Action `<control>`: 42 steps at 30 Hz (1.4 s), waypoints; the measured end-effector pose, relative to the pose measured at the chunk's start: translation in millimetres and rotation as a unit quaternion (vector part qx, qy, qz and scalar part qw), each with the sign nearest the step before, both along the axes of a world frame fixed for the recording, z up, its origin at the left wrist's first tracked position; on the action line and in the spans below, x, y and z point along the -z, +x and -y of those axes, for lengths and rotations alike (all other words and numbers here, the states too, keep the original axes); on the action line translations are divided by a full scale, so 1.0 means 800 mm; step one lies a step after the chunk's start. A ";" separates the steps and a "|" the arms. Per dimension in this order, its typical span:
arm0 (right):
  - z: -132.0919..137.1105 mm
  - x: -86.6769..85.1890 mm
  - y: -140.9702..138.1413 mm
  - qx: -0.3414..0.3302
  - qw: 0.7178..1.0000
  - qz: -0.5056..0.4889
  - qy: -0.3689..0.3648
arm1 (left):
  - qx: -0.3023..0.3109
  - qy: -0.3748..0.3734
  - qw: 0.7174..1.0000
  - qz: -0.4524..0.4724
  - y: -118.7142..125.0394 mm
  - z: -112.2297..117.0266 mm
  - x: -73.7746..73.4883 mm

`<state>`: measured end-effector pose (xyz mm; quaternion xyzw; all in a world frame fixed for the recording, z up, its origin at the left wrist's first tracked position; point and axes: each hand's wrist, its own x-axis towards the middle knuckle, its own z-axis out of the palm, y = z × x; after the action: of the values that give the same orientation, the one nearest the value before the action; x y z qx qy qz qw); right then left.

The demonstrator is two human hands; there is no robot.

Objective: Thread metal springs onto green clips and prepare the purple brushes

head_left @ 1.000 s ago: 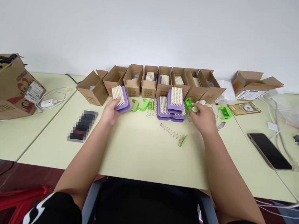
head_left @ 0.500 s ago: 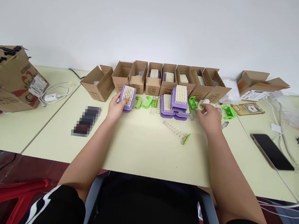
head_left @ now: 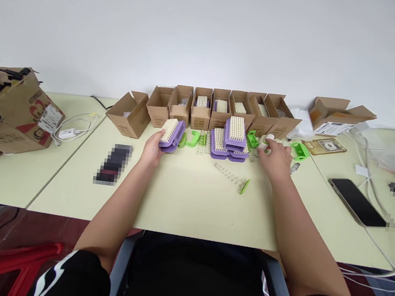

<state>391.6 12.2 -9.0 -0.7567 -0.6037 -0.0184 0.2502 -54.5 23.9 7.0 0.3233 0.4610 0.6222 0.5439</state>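
Note:
My left hand (head_left: 152, 148) grips a purple brush (head_left: 172, 135) with cream bristles, tilted up off the table. My right hand (head_left: 277, 161) rests among small parts, its fingertips by a small white piece (head_left: 269, 138) and a bright green plastic bracket (head_left: 251, 139); whether it holds anything is hidden. Between my hands stands a stack of purple brushes (head_left: 229, 142). Green handles (head_left: 193, 139) and upright metal springs (head_left: 202, 142) lie left of the stack. In front, a loose spring (head_left: 229, 176) ends in a green piece.
A row of open cardboard boxes (head_left: 201, 115) holding brushes lines the back of the table. Another green bracket (head_left: 300, 151) lies right of my right hand. A black phone (head_left: 355, 201), white cables, and a pixelated object (head_left: 113, 164) lie on the table. Cardboard boxes (head_left: 23, 109) stand far left.
My left hand has tilted the purple brush, turning its bristles up and toward the left. My right hand has shifted slightly right among the small parts.

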 end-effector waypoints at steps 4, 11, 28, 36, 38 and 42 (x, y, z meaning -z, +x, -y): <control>0.001 -0.001 -0.001 0.008 1.000 0.012 0.003 | -0.060 0.014 0.998 -0.009 -0.003 -0.006 0.008; 0.004 -0.003 -0.004 0.017 1.000 0.017 0.010 | -0.137 -0.001 0.981 -0.138 -0.018 -0.016 0.015; 0.082 -0.071 -0.076 -0.190 0.966 -0.033 0.172 | -0.121 0.189 0.859 -0.461 0.010 0.017 -0.005; 0.103 -0.046 -0.160 -0.182 0.973 0.111 -0.091 | -0.013 0.320 0.813 -0.486 0.046 0.056 -0.034; 0.100 -0.042 -0.165 -0.173 0.967 0.113 -0.147 | 0.031 0.333 0.810 -0.483 0.052 0.062 -0.029; 0.099 -0.039 -0.166 -0.197 0.957 0.102 -0.188 | 0.107 0.365 0.788 -0.485 0.066 0.071 -0.020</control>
<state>258.5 -66.8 22.6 -0.6505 -0.7555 0.0679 0.0390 -1.9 -33.0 22.7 0.8040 0.3651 0.4435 0.1535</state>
